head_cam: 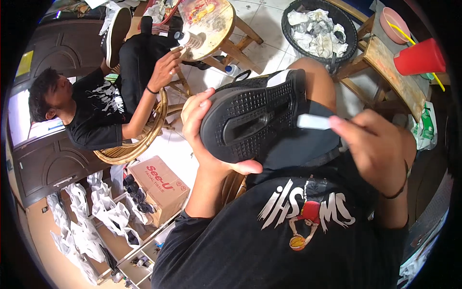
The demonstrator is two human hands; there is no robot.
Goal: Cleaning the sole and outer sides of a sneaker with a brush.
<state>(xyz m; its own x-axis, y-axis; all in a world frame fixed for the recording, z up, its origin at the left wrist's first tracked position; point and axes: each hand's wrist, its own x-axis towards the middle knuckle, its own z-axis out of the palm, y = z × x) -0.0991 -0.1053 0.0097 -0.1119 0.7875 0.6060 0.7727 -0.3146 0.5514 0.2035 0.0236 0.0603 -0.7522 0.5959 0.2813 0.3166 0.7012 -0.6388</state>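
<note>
My left hand (209, 160) grips one end of a black sneaker (249, 119), fingers along its far edge and thumb on the near side. The sneaker's textured rubber sole faces up towards me; a lace loop and a white patch show on its upper. Between the fingers of my right hand (375, 148) is a small white flat-sided tool (313, 122), blurred, its kind unclear. The tool's tip appears close to the sole; whether it touches cannot be told. Below the sneaker are my dark shorts (306, 144) and bare knee (317, 79).
At left a person (97, 97) sits in a rattan chair (144, 151), holding a shoe (117, 36). A round wooden stool (220, 25) bears a bottle (191, 39). A black basket (288, 39) holds crumpled waste. A red cup (420, 57) stands right; a carton (158, 188) lower left.
</note>
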